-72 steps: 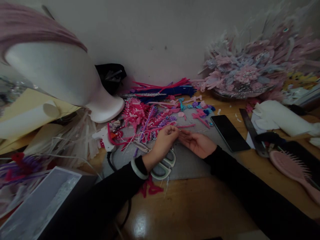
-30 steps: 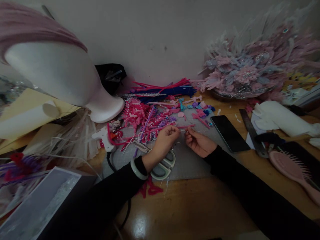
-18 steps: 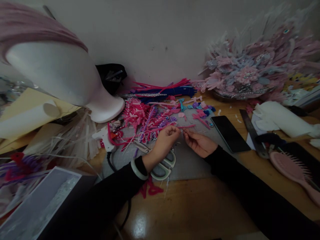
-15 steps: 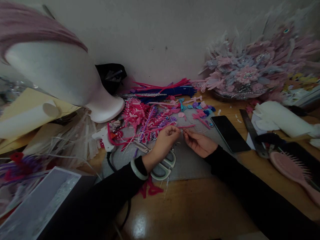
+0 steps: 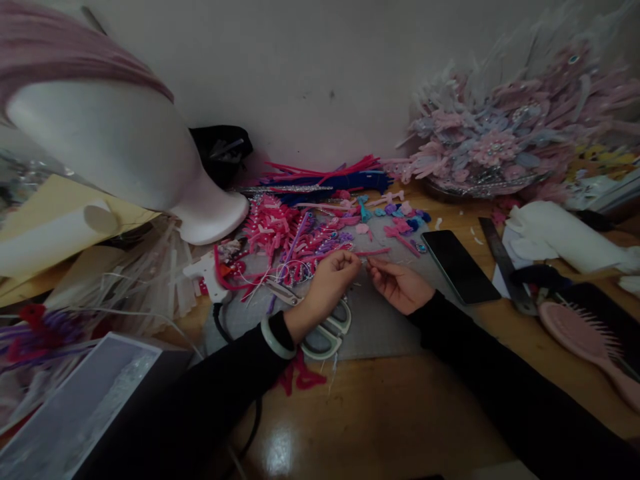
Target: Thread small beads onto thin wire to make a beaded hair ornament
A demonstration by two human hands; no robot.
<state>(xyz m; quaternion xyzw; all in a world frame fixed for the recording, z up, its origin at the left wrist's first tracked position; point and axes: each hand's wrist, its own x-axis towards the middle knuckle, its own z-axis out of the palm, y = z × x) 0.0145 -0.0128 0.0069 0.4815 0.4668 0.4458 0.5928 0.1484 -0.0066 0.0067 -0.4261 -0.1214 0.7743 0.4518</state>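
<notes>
My left hand [image 5: 334, 281] is closed in a pinch above the grey mat [image 5: 385, 333], its fingertips close to those of the other hand. My right hand [image 5: 400, 283] pinches too, thumb and forefinger together. Something tiny sits between the two sets of fingertips, too small and dim to name. Under my left wrist lie scissors [image 5: 325, 341] with pale green handles, partly covered by the hand. Just behind the hands runs a pink pipe cleaner [image 5: 375, 253]. Pink beaded pipe-cleaner pieces [image 5: 273, 227] are heaped beyond my left hand.
A white glue gun [image 5: 213, 277] with a black cord lies left of the mat. At right are a phone [image 5: 461, 267], a metal ruler [image 5: 505, 263] and a pink hairbrush [image 5: 580, 330]. A white mannequin head [image 5: 125, 147] leans at left; a pink floral headpiece [image 5: 495, 147] stands back right.
Both hands keep almost the same place and pinch. The whole view has shifted very slightly; nothing has visibly been picked up or let go.
</notes>
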